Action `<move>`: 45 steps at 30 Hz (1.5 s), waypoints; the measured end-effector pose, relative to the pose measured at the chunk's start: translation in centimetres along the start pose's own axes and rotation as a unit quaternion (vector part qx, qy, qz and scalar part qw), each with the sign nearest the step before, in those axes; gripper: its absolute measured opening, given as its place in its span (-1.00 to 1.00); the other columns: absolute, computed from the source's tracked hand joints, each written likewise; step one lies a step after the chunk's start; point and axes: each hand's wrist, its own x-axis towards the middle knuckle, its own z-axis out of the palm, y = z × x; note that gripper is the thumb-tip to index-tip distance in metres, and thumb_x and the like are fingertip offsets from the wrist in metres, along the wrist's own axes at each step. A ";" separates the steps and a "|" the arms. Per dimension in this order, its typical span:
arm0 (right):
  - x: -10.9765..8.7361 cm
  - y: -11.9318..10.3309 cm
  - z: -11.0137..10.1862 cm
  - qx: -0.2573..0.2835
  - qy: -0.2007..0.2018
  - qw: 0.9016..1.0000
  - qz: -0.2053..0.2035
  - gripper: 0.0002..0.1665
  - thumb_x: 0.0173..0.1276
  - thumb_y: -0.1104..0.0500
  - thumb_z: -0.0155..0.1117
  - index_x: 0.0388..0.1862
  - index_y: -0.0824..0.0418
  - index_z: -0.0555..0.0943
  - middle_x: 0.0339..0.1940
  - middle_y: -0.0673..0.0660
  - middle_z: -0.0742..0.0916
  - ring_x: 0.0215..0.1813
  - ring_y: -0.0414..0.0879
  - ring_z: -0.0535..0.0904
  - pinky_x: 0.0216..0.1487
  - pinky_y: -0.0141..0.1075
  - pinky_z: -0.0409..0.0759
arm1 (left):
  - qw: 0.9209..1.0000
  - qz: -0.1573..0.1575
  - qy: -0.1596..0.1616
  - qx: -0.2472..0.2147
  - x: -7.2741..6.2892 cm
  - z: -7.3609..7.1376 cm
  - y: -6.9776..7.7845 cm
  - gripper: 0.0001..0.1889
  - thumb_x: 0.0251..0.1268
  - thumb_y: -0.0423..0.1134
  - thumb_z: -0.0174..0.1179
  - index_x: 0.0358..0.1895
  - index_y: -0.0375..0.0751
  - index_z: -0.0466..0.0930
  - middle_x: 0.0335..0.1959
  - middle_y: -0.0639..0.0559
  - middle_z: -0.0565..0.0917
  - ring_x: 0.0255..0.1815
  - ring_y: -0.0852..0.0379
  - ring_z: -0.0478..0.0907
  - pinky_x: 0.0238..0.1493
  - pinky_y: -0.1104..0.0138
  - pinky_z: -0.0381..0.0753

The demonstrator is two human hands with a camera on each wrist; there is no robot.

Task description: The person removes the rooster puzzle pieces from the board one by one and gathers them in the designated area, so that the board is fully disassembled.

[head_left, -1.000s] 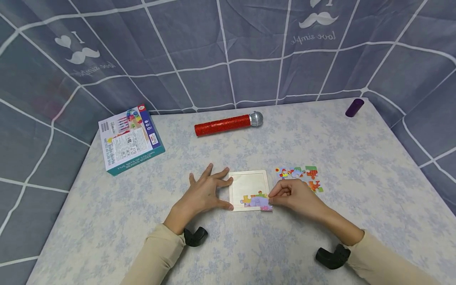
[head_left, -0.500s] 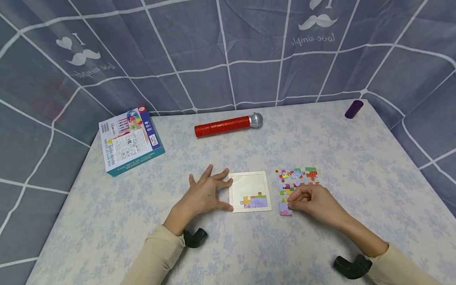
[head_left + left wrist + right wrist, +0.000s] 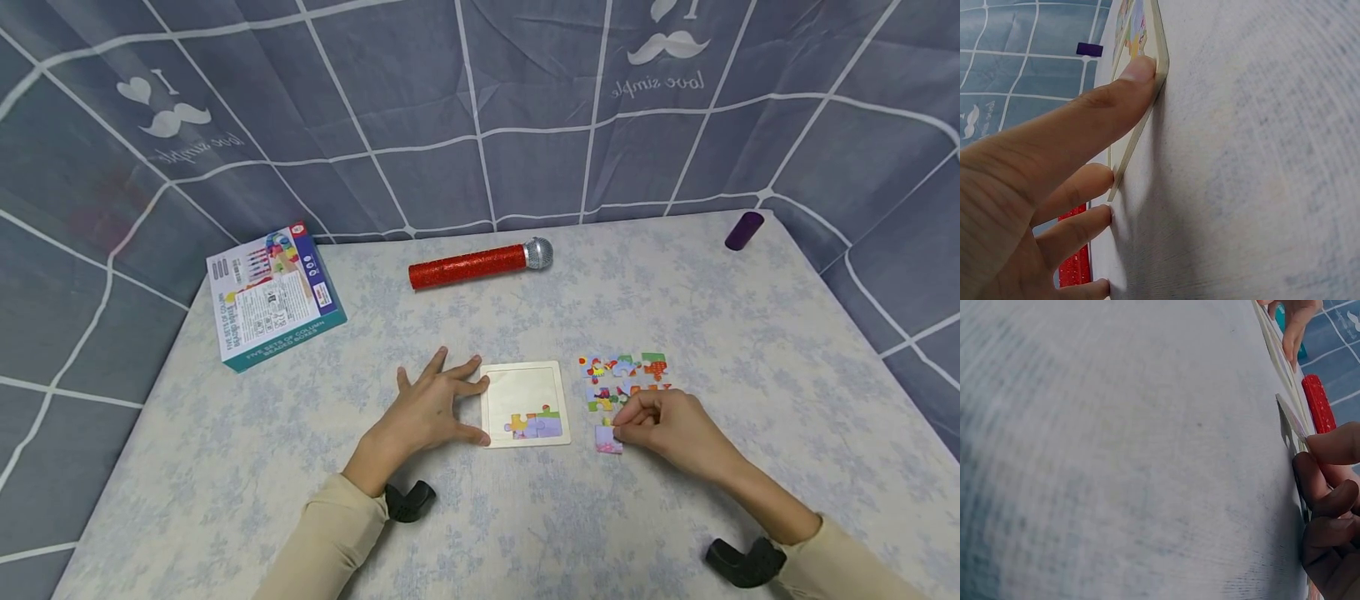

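My left hand [image 3: 429, 408] has its fingers spread beside a square wooden puzzle tray [image 3: 521, 379]. Its thumb rests on the tray's rim and its index fingertip touches the left edge, as the left wrist view shows. A few joined puzzle pieces [image 3: 546, 427], purple, yellow and green, lie in the tray's lower right part. To the right of the tray, my right hand [image 3: 675, 433] pinches a purple puzzle piece [image 3: 609, 440] between thumb and index finger. In the right wrist view, that piece [image 3: 1293, 419] is tilted, with one end raised off the table.
Several loose puzzle pieces [image 3: 622, 367] lie right of the tray, partly hidden by my right hand. Behind are a red glittery microphone [image 3: 472, 265], a boxed bead set [image 3: 273, 292] at the left and a small purple cylinder [image 3: 745, 231] at the far right. A curtain [image 3: 420, 100] hangs behind the table.
My right hand has moved right, carrying the purple puzzle piece from the tray's lower right corner to the table beside the loose pieces. My left hand has stayed at the tray.
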 end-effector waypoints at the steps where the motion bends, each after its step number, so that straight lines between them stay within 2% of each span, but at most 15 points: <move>1: 0.0 0.0 0.0 -0.004 0.001 1.000 -0.003 -0.93 0.21 0.17 0.43 -0.34 0.12 0.71 -0.52 -0.07 0.71 -0.42 -0.18 0.61 -0.20 -0.36 0.53 | 1.000 -0.001 0.000 0.001 0.0 0.0 0.0 -0.12 -0.32 0.09 0.62 0.28 0.03 0.56 0.47 0.13 0.30 0.58 -0.21 -0.12 0.20 -0.55 -0.28; 8: 0.1 0.0 0.3 -0.014 0.010 1.000 -0.010 -0.96 0.21 0.18 0.42 -0.35 0.09 0.71 -0.54 -0.07 0.70 -0.44 -0.20 0.57 -0.34 -0.35 0.51 | 1.000 -0.006 -0.003 0.001 -0.1 0.0 -0.1 -0.12 -0.31 0.09 0.63 0.28 0.03 0.56 0.47 0.13 0.30 0.58 -0.20 -0.13 0.20 -0.54 -0.28; 20: 0.5 -0.1 0.1 -0.045 0.014 0.998 -0.036 -0.96 0.17 0.21 0.40 -0.38 0.15 0.70 -0.57 -0.11 0.67 -0.47 -0.23 0.56 -0.39 -0.37 0.51 | 1.000 -0.004 -0.002 -0.005 0.1 -0.1 -0.1 -0.12 -0.30 0.08 0.62 0.29 0.02 0.55 0.48 0.13 0.29 0.58 -0.20 -0.13 0.21 -0.54 -0.30; 35: 0.7 -0.3 0.3 -0.055 0.015 0.998 -0.027 -0.98 0.16 0.24 0.36 -0.42 0.13 0.69 -0.59 -0.11 0.65 -0.50 -0.23 0.53 -0.42 -0.38 0.48 | 1.000 -0.002 -0.004 0.008 0.2 -0.2 -0.1 -0.13 -0.30 0.10 0.62 0.28 0.04 0.56 0.48 0.13 0.30 0.58 -0.21 -0.12 0.20 -0.55 -0.27; 45: 0.8 -0.2 0.4 -0.068 0.015 0.997 -0.029 -0.86 0.13 0.27 0.36 -0.48 0.01 0.66 -0.61 -0.11 0.61 -0.51 -0.25 0.47 -0.42 -0.40 0.45 | 1.000 0.000 -0.004 0.000 0.1 -0.1 -0.1 -0.13 -0.29 0.10 0.61 0.29 0.03 0.56 0.48 0.13 0.29 0.58 -0.21 -0.13 0.21 -0.54 -0.28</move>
